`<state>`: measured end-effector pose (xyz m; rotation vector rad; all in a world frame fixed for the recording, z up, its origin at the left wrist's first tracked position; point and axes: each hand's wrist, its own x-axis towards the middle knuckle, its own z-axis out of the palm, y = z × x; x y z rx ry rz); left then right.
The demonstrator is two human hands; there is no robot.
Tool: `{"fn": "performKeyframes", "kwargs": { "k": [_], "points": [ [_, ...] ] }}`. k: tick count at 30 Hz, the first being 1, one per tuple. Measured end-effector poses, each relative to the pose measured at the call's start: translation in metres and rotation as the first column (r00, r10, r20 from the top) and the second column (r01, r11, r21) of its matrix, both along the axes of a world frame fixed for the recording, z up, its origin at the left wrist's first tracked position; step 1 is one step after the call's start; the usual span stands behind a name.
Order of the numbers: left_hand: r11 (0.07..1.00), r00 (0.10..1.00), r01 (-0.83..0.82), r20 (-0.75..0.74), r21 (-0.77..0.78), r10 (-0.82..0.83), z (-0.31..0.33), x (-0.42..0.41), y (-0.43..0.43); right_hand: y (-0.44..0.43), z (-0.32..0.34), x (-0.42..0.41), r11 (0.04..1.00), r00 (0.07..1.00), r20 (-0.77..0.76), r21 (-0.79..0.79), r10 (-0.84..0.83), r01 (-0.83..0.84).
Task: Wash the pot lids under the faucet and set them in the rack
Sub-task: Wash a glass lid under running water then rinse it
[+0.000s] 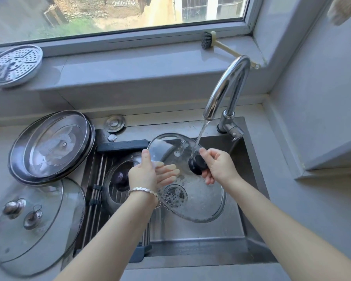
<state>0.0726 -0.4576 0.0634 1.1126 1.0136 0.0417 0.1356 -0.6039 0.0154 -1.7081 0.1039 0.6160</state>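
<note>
— What's being washed, and where?
— Over the stainless steel sink (251, 171), a clear round glass lid (201, 201) tilts under water from the curved chrome faucet (227, 86).
— And the hands?
— The left hand (144, 175) lies flat, straight fingers behind the glass, thumb on the rim. The right hand (219, 165) curls its fingers around the lid's round black knob (197, 164).

Head-worn camera, looking steeply down, close over the sink (249, 159) (wide-angle view), window (109, 17) at top

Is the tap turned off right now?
No, water runs from the faucet onto the glass lid that the right hand holds by its black knob.
</note>
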Motion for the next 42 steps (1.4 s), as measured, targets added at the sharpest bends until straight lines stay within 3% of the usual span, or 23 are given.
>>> {"fn": "performKeyframes", "kwargs": {
  "k": [2, 3, 4, 5, 6, 8, 9, 11, 13, 16, 18, 21, 23, 25, 27, 30, 32, 34, 35, 37, 38, 40, 42],
  "points": [
    [0.997, 0.997, 0.04, -0.064, -0.062, -0.044, -0.008, 0.001, -0.006, -0.005, 0.0, -0.002, 0.955, 0.991, -0.021, -0.265, 0.135, -0.135],
    [0.993, 0.992, 0.068, -0.099, -0.094, -0.077, -0.013, 0.001, -0.009, -0.008, 0.003, -0.004, 0.842, 0.961, -0.034, -0.474, 0.274, -0.256],
    [0.988, 0.987, 0.087, -0.125, -0.127, -0.103, -0.018, 0.001, -0.015, -0.011, 0.009, -0.008, 0.672, 0.904, -0.053, -0.651, 0.425, -0.354],
    [0.984, 0.983, 0.094, -0.142, -0.154, -0.117, -0.023, 0.001, -0.02, -0.013, 0.016, -0.014, 0.522, 0.826, -0.072, -0.743, 0.559, -0.418],
    [0.983, 0.981, 0.089, -0.157, -0.161, -0.114, -0.027, 0.001, -0.025, -0.014, 0.024, -0.02, 0.459, 0.749, -0.07, -0.752, 0.658, -0.474],
    [0.986, 0.976, 0.05, -0.202, -0.158, -0.082, -0.034, 0.004, -0.034, -0.015, 0.04, -0.036, 0.511, 0.654, -0.049, -0.582, 0.755, -0.633],
    [0.983, 0.972, 0.036, -0.222, -0.183, -0.077, -0.035, 0.006, -0.038, -0.016, 0.044, -0.045, 0.482, 0.599, -0.033, -0.56, 0.8, -0.674],
    [0.959, 0.973, 0.018, -0.216, -0.283, -0.082, -0.033, 0.01, -0.046, -0.022, 0.039, -0.055, 0.316, 0.489, -0.018, -0.741, 0.872, -0.592],
    [0.93, 0.982, 0.015, -0.172, -0.366, -0.083, -0.027, 0.014, -0.052, -0.028, 0.033, -0.053, 0.235, 0.46, 0.057, -0.91, 0.886, -0.341],
    [0.922, 0.985, 0.114, -0.079, -0.371, -0.153, -0.01, 0.015, -0.058, -0.037, 0.034, -0.04, 0.315, 0.491, 0.176, -0.924, 0.853, -0.216],
    [0.936, 0.955, 0.249, -0.096, -0.25, -0.28, -0.013, 0.012, -0.053, -0.045, 0.039, -0.027, 0.388, 0.586, 0.21, -0.901, 0.783, -0.195],
    [0.913, 0.89, 0.401, -0.267, 0.071, -0.37, -0.04, -0.003, -0.034, -0.056, 0.039, -0.014, 0.589, 0.735, 0.286, -0.786, 0.614, -0.187],
    [0.855, 0.838, 0.483, -0.385, 0.19, -0.388, -0.054, -0.022, -0.024, -0.063, 0.035, -0.008, 0.723, 0.839, 0.274, -0.665, 0.47, -0.188],
    [0.896, 0.846, 0.434, -0.384, 0.092, -0.37, -0.063, -0.033, -0.019, -0.068, 0.034, -0.001, 0.843, 0.936, 0.191, -0.513, 0.296, -0.162],
    [0.941, 0.891, 0.305, -0.304, -0.147, -0.337, -0.066, -0.037, -0.017, -0.073, 0.033, 0.006, 0.93, 0.986, 0.077, -0.348, 0.151, -0.115],
    [0.868, 0.953, 0.184, -0.133, -0.461, -0.273, -0.073, -0.039, -0.011, -0.076, 0.029, 0.007, 0.99, 0.996, -0.091, -0.135, 0.023, -0.035],
    [0.877, 0.982, 0.131, -0.058, -0.462, -0.178, -0.074, -0.037, -0.008, -0.076, 0.019, 0.001, 0.998, 0.987, -0.161, -0.062, -0.012, 0.002],
    [0.913, 0.994, 0.065, -0.05, -0.404, -0.093, -0.068, -0.034, -0.007, -0.071, 0.002, -0.007, 0.981, 0.995, -0.095, -0.194, -0.002, -0.016],
    [0.938, 0.994, 0.07, -0.059, -0.34, -0.096, -0.067, -0.033, -0.006, -0.067, -0.006, -0.011, 0.925, 0.998, -0.005, -0.377, 0.055, -0.052],
    [0.974, 0.987, 0.137, -0.063, -0.179, -0.15, -0.069, -0.032, -0.004, -0.057, -0.016, -0.021, 0.681, 0.952, 0.171, -0.731, 0.252, -0.049],
    [0.982, 0.983, 0.172, -0.059, -0.078, -0.176, -0.072, -0.033, -0.002, -0.051, -0.017, -0.025, 0.574, 0.911, 0.23, -0.819, 0.343, -0.009],
    [0.98, 0.986, 0.168, -0.025, 0.108, -0.166, -0.066, -0.033, -0.001, -0.036, -0.019, -0.028, 0.462, 0.834, 0.275, -0.886, 0.478, 0.027],
    [0.983, 0.987, 0.155, 0.032, 0.097, -0.158, -0.06, -0.031, -0.006, -0.017, -0.02, -0.026, 0.421, 0.784, 0.248, -0.907, 0.569, -0.018]
  ]
}}
